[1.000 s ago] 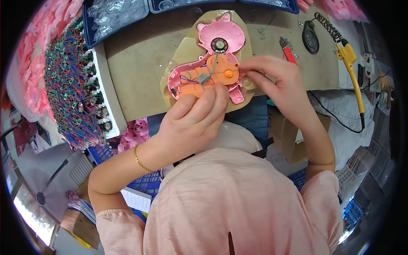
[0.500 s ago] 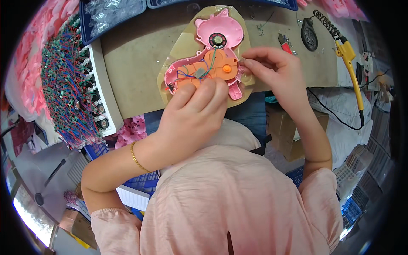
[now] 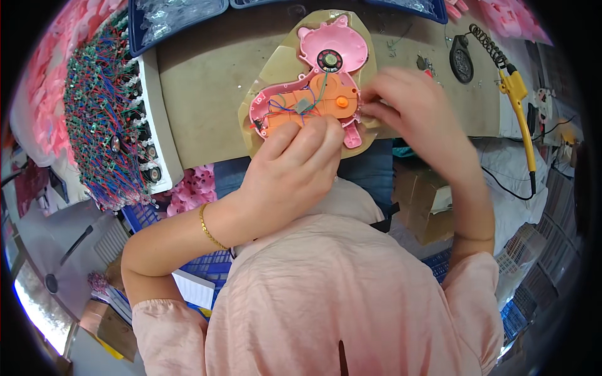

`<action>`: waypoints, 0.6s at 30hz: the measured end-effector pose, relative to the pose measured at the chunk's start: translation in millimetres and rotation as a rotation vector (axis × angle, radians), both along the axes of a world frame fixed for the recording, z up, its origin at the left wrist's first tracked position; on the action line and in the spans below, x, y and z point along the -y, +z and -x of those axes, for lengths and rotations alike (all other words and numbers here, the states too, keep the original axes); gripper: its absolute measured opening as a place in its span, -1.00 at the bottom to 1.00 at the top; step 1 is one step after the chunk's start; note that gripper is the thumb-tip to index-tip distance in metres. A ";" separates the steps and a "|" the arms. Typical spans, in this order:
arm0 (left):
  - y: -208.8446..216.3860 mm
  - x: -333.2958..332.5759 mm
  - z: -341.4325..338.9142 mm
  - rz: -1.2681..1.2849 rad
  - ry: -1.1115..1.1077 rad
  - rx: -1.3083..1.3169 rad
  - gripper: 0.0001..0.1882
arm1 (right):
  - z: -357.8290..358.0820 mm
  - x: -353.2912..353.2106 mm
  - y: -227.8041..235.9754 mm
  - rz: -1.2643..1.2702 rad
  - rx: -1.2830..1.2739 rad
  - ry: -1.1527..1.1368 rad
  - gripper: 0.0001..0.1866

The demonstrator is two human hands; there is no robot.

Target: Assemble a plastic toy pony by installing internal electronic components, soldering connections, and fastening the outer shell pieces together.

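A pink plastic toy shell (image 3: pixel 342 44), shaped like an animal figure, lies open side up in a clear yellowish tray (image 3: pixel 276 69) at the table's near edge. A round black speaker (image 3: pixel 330 60) sits in its head. Its body holds an orange housing (image 3: pixel 326 100) with an orange knob, a small grey piece and blue, red and green wires. My left hand (image 3: pixel 295 156) is closed at the lower edge of the shell, with bent fingertips on the housing; its thumb is hidden. Beside the shell's right edge is my right hand (image 3: pixel 414 113), smeared by motion, so its grip is unclear.
Wired circuit parts (image 3: pixel 103 119) heap up in a white box at left. Blue bins (image 3: pixel 182 22) of clear plastic pieces line the back. At right are a coiled cord, a black oval holder (image 3: pixel 461 59) and a yellow tool (image 3: pixel 515 94). Small metal bits lie behind my right hand.
The view has shifted slightly, putting the toy a little farther right. My right hand is now blurred and covers most of the red-handled tool behind it. My left hand keeps its place on the shell.
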State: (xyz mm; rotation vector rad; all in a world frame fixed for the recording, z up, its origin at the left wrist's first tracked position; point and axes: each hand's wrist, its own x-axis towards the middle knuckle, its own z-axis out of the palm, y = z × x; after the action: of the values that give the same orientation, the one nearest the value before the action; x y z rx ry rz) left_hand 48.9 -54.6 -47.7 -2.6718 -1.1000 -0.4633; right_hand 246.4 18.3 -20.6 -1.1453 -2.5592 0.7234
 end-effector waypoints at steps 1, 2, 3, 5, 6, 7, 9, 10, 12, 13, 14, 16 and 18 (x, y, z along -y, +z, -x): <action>-1.3 -1.1 -0.6 -0.002 -0.008 0.009 -0.74 | 0.1 -7.6 2.6 -0.002 0.009 -0.008 -0.86; -2.6 -2.5 -0.9 0.023 -0.008 0.040 -0.74 | 1.6 -15.2 4.7 0.003 0.071 0.073 -0.86; -1.9 -2.0 1.3 0.044 0.004 0.060 -0.73 | 5.3 -19.4 6.8 0.005 0.124 0.164 -0.85; -4.3 1.9 10.5 0.063 -0.015 0.091 -0.73 | 10.3 -19.0 4.9 0.053 0.108 0.143 -0.84; -1.3 4.4 16.8 0.067 -0.028 0.113 -0.73 | 14.0 -20.5 7.3 0.084 0.085 0.128 -0.83; 0.1 6.1 20.6 0.165 -0.063 0.146 -0.73 | 12.8 -16.1 9.5 0.130 0.003 0.064 -0.83; -6.7 3.3 20.0 0.188 -0.084 0.172 -0.62 | 4.1 -9.5 7.2 0.142 -0.093 -0.061 -0.83; -14.6 1.9 17.5 0.142 -0.058 0.198 -0.65 | 7.3 -7.8 6.4 0.139 -0.120 -0.139 -0.83; -13.1 1.2 19.7 0.147 -0.078 0.190 -0.69 | 38.9 -11.4 10.6 0.000 -0.187 -0.142 -0.86; -10.4 3.4 22.0 0.169 -0.099 0.171 -0.69 | 60.1 -13.8 11.9 -0.112 -0.148 -0.115 -0.87; -4.3 5.4 24.3 0.155 -0.088 0.145 -0.69 | 83.4 -28.0 11.3 -0.215 -0.095 -0.075 -0.87; 5.9 10.2 24.9 0.212 -0.082 0.107 -0.65 | 122.2 -73.8 0.0 -0.370 0.027 -0.111 -0.86; 14.9 15.6 26.2 0.316 -0.085 0.197 -0.53 | 143.7 -109.6 -15.7 -0.403 0.175 -0.260 -0.87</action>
State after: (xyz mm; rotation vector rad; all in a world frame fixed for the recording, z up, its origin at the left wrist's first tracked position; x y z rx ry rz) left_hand 22.7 -70.2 -32.8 -3.0097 -1.2060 -0.6269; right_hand 102.7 127.9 -36.3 -1.4037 -2.4618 0.0446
